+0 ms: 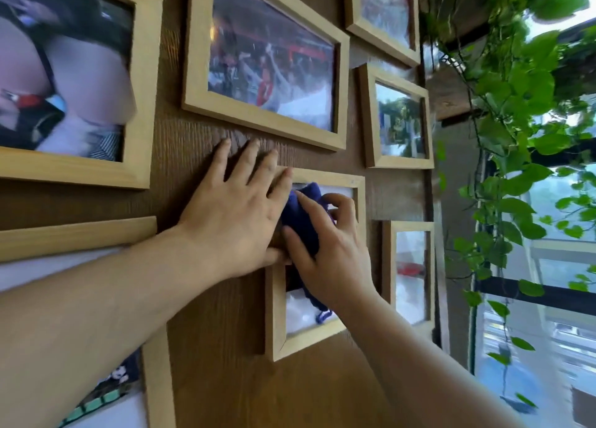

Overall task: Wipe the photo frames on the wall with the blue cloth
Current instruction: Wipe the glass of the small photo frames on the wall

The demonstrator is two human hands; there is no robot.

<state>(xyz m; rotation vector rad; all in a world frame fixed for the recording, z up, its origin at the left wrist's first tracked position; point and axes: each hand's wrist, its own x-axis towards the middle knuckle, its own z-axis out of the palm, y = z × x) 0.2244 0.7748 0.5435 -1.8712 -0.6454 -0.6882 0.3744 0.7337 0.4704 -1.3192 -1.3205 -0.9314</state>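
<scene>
Right hand (335, 250) pinches blue cloth (301, 216) against small frame (277, 324) glass; left hand (232, 214) spread flat, steadying. Best: light pressure, reach corners.

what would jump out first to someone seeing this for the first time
Two bare arms reach in from the lower left, meeting at a small wooden photo frame in the centre. The right hand presses a blue cloth onto its glass while the left hand lies flat beside it. Green trailing vines fill the right edge.
</scene>
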